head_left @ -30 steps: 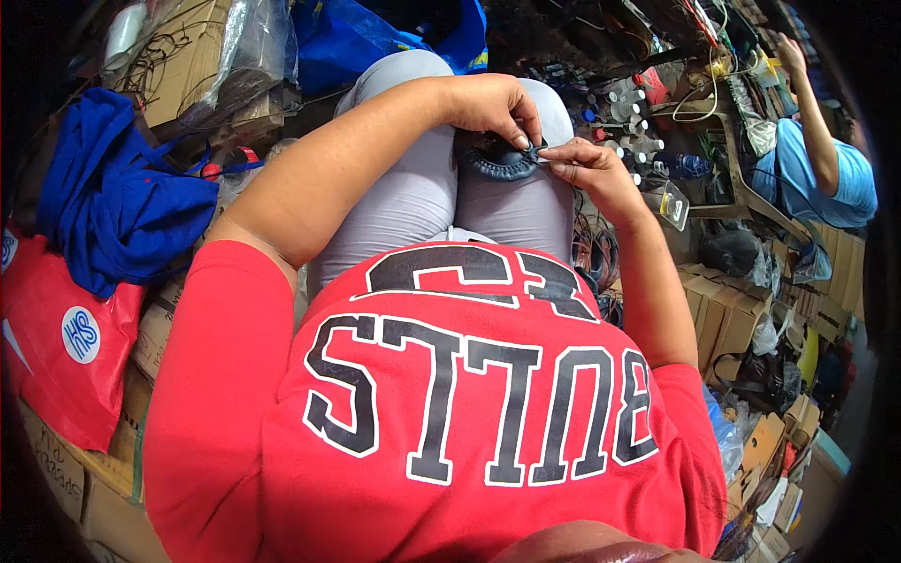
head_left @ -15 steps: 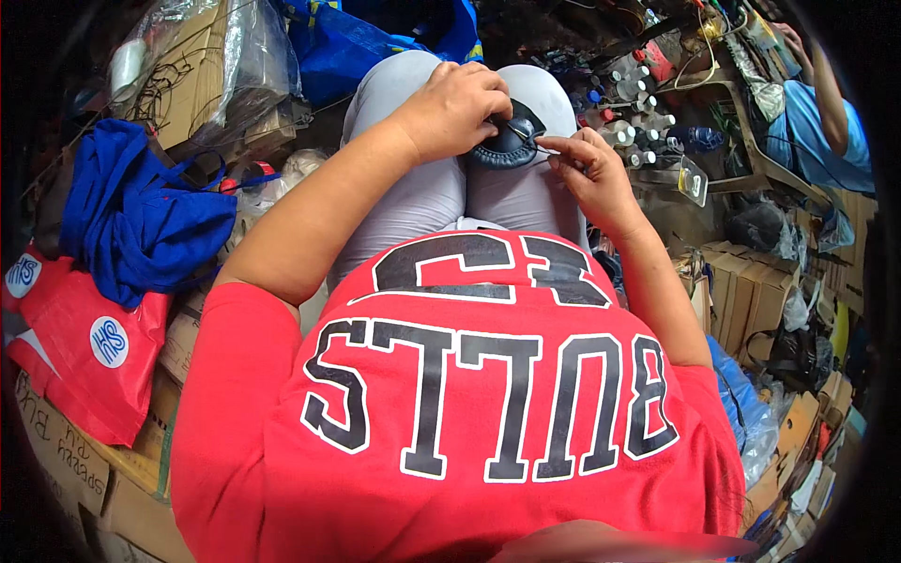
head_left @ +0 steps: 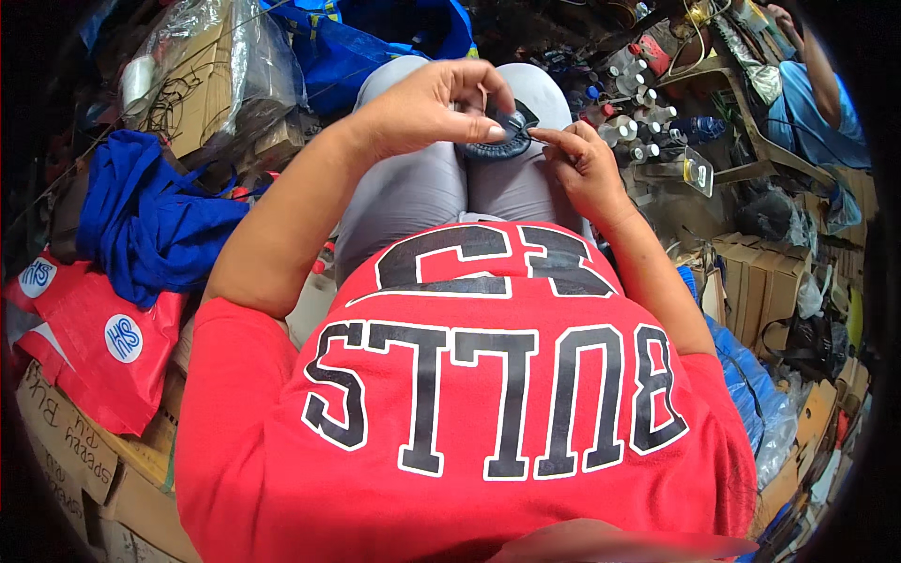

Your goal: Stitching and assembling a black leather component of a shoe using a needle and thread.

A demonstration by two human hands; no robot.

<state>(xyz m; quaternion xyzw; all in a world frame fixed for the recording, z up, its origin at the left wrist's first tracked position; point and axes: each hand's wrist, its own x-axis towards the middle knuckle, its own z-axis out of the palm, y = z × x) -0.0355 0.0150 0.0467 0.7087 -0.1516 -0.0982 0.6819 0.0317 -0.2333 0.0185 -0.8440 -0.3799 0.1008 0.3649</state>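
Note:
A dark piece (head_left: 505, 145) with a puckered, stitched rim, like the toe of a leather shoe, rests on my lap over the grey trousers (head_left: 404, 188). My left hand (head_left: 436, 108) hovers at its left side, fingers bent, with a gap between thumb and forefinger. The left thumb overlaps the piece's edge; whether it presses on it I cannot tell. On the opposite side my right hand (head_left: 587, 169) is closed in a pinch, its fingertips at the piece's right edge. Whatever is between those fingertips is too small to name.
Several plastic bottles (head_left: 643, 122) stand to the right, beside a wooden frame (head_left: 770, 150). Further right is another person's blue sleeve (head_left: 815, 113). A blue bag (head_left: 366, 47) lies beyond my knees. Blue cloth (head_left: 150, 216), a red bag (head_left: 103, 347) and cardboard boxes (head_left: 75, 450) crowd the left.
My left hand has come off the top of the dark piece and shifted left, its fingers opening. The right hand stays near the piece's right edge, with its fingertips moved slightly.

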